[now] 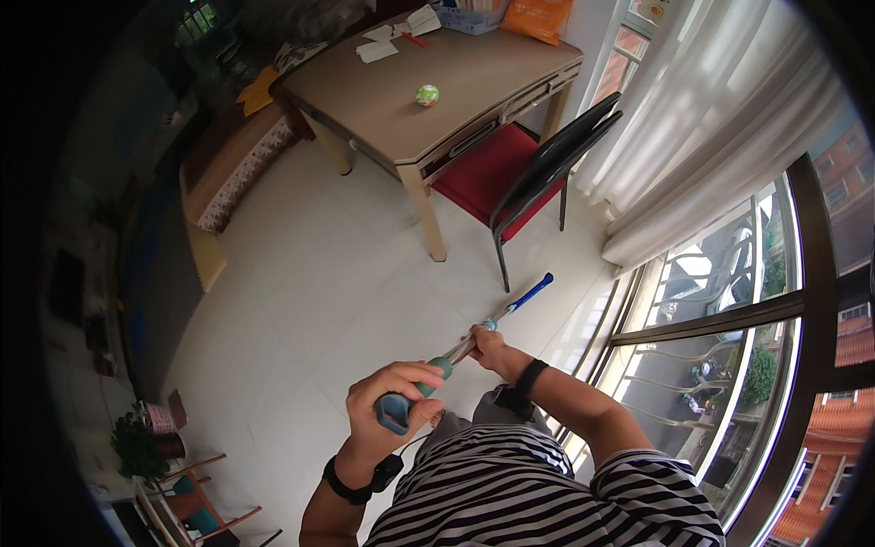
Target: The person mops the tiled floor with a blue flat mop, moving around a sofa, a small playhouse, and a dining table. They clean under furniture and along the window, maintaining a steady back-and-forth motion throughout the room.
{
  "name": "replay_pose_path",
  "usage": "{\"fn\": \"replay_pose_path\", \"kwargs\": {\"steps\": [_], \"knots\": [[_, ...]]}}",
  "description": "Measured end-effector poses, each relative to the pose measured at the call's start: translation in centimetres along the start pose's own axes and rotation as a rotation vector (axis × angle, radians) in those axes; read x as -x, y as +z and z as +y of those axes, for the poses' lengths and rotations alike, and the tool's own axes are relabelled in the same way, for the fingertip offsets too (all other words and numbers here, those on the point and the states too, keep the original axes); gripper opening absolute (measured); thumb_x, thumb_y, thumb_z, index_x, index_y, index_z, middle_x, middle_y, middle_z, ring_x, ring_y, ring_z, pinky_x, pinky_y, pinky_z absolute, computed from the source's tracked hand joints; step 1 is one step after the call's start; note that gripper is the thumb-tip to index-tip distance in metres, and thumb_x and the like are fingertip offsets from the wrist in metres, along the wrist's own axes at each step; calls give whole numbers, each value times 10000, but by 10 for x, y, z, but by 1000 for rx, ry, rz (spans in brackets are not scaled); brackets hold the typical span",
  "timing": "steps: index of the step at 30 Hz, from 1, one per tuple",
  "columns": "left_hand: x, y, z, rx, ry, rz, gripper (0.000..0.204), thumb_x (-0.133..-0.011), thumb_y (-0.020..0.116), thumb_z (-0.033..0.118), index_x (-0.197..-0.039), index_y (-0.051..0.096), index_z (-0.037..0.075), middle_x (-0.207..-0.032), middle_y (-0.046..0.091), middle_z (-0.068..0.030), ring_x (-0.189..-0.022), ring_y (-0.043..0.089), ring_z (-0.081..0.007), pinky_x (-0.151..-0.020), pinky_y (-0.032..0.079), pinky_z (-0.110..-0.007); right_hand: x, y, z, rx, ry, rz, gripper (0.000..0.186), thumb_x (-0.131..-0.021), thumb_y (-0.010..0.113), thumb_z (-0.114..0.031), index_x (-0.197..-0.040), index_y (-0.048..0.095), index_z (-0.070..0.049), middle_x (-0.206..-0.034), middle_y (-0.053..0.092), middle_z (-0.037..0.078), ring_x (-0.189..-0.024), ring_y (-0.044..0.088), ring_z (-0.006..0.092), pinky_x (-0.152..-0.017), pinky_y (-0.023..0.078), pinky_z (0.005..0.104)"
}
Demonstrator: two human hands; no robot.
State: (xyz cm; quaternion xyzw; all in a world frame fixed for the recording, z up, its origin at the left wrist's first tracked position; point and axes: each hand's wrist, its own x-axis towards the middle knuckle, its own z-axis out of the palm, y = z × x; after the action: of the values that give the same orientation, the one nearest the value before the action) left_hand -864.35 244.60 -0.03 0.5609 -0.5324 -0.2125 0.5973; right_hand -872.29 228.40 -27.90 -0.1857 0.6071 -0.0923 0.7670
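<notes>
There is one view, from a camera worn on the person's head. It looks steeply down over the striped shirt (538, 483) and out across the white tiled floor (301, 301). The lens is a wide fisheye, so the picture has a dark round rim and straight lines bend near it, as the window frame (729, 319) does on the right side. The left hand (396, 406) and right hand (492, 351) sit close under the lens, low in the middle, with the forearms entering from the lower edge. The counter (428, 64) stands far off at the top, its near corner pointing toward the camera.
</notes>
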Motion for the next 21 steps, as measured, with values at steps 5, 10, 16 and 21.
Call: {"fn": "replay_pose_path", "kwargs": {"steps": [5, 10, 16, 21], "knots": [[-69, 63, -6, -70, -130, -370, 350, -689, 849, 34, -805, 520, 69, -993, 706, -139, -826, 682, -247, -717, 533, -326, -32, -65, -74, 287, 23, 24, 218, -876, 647, -230, -917, 597, -22, -850, 649, 106, -700, 674, 244, -577, 606, 357], [-128, 146, -18, -155, 28, -352, 257, -695, 838, 57, -735, 584, 54, -936, 702, -108, -799, 654, -264, -707, 518, -338, -69, -107, -144, 401, 63, -165, 202, -830, 700, -216, -843, 575, -57, -762, 598, 58, -662, 624, 206, -591, 567, 370], [-184, 205, -48, -100, -105, 2, 139, -843, 661, -19, -728, 587, 5, -769, 673, -87, -805, 671, -223, -801, 531, -367, -107, -107, -181, 129, -154, -388, 127, -790, 686, -99, -849, 587, -45, -807, 604, 84, -717, 632, 241, -625, 554, 375], [-208, 203, -58, -99, -27, -226, 162, -795, 690, -45, -703, 569, 13, -726, 654, -83, -640, 621, -230, -777, 532, -362, -121, -107, -189, -165, 0, -127, 145, -767, 671, -44, -869, 571, -14, -843, 590, 105, -747, 636, 263, -640, 575, 401]]}}
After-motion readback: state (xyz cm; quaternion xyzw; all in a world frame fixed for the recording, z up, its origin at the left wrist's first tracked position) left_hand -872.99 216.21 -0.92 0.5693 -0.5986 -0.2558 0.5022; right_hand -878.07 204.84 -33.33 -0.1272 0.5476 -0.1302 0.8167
